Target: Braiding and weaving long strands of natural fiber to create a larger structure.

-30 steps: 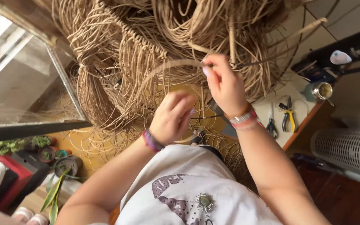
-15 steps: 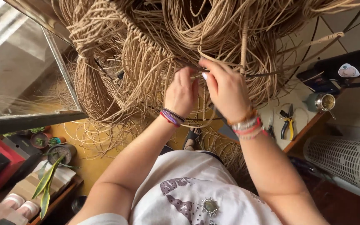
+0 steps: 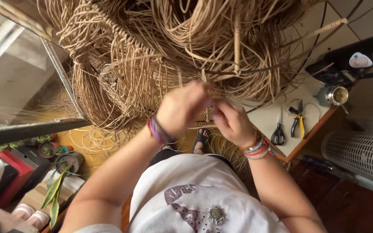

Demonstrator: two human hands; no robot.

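Note:
A big tangled mass of tan rattan strands (image 3: pixel 186 51) hangs in front of me, with coils and loose ends spilling down. My left hand (image 3: pixel 182 110), with a purple bracelet at the wrist, is closed around thin strands at the bundle's lower edge. My right hand (image 3: pixel 232 123), wearing several bracelets, pinches the same strands just beside it. The fingertips nearly touch and are blurred by motion. My white shirt with a brooch (image 3: pixel 215 213) fills the bottom of the view.
Black-handled scissors (image 3: pixel 278 131) and yellow-handled pliers (image 3: pixel 298 121) lie on a pale table (image 3: pixel 264 116) at right, near a metal cup (image 3: pixel 335 96). A white slatted appliance (image 3: pixel 361 153) stands at far right. Potted plants (image 3: pixel 65 162) and a glass pane's frame (image 3: pixel 26 129) are at left.
Both hands have dropped from higher in the rattan bundle to its lower edge and drawn close together. The view has tilted a little.

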